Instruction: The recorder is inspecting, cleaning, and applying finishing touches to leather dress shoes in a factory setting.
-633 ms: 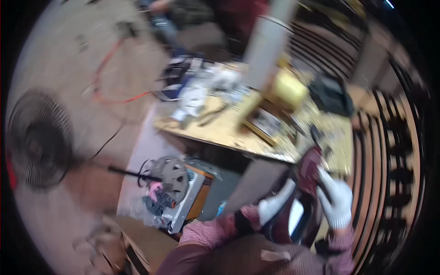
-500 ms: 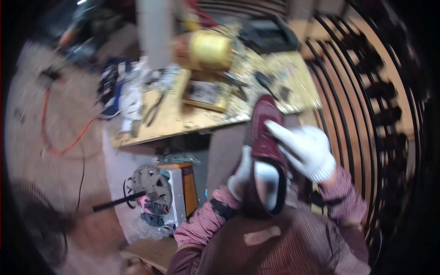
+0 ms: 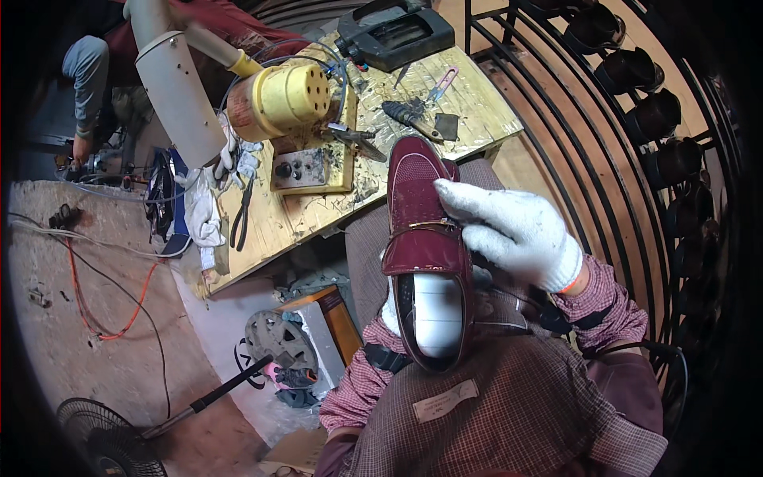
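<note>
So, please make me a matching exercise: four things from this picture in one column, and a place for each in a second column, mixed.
Things:
1. dark red shoe
2. yellow perforated cylinder
3. black fan
4. pliers

Places:
a. on the floor, at the lower left
b. lying near the left edge of the wooden table
c. between the right hand and the left hand, both in white gloves
d. above the grey control box

Pairs: 1-c, 2-d, 3-a, 4-b
</note>
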`<state>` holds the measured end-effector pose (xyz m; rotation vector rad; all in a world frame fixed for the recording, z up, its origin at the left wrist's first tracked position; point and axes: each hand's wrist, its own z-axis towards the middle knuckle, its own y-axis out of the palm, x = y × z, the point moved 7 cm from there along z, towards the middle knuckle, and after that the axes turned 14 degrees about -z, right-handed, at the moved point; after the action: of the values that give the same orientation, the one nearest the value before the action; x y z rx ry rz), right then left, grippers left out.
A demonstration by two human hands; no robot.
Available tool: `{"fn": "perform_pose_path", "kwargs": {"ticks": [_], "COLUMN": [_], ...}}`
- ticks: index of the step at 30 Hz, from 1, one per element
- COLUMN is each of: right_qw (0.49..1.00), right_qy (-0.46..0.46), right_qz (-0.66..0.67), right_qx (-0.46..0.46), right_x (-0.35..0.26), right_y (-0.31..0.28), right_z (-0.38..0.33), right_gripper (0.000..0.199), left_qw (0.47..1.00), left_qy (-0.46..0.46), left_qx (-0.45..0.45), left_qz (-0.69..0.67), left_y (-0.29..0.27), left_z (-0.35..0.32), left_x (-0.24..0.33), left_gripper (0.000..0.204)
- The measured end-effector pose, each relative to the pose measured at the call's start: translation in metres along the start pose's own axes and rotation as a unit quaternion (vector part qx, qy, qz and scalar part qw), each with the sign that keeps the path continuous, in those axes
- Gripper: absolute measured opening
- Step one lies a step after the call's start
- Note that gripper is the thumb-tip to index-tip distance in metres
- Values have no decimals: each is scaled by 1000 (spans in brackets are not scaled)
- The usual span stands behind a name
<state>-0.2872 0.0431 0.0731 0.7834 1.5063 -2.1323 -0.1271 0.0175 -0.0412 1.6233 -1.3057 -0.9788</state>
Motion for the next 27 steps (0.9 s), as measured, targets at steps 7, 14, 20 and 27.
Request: {"fn": "perform_pose_path", "kwargs": {"ticks": [7,14,20,27], "right_qw": [990,993,996,997], "right_qy": [-22,-3,10,4], "right_qz": [-142,-110,-76,-75], "right_qx": [-6,-33,34,21], "right_x": [-13,-15,6,4], "right_y": [-3,6,28,25], "right_z": [5,-2,-3,-13], "right_gripper": [69,76,74,62], "left_qw": [998,993,985,957], "left_qy": [45,47,7,89], "left_qx": [-50,-90,-163,79], "left_qz": [-18,-60,-62,263], "left_y": [-10,-31,-33,-75], "left_z": [12,18,13,26], "left_x": [7,18,19,31], "left_gripper": [65,74,89,75]}}
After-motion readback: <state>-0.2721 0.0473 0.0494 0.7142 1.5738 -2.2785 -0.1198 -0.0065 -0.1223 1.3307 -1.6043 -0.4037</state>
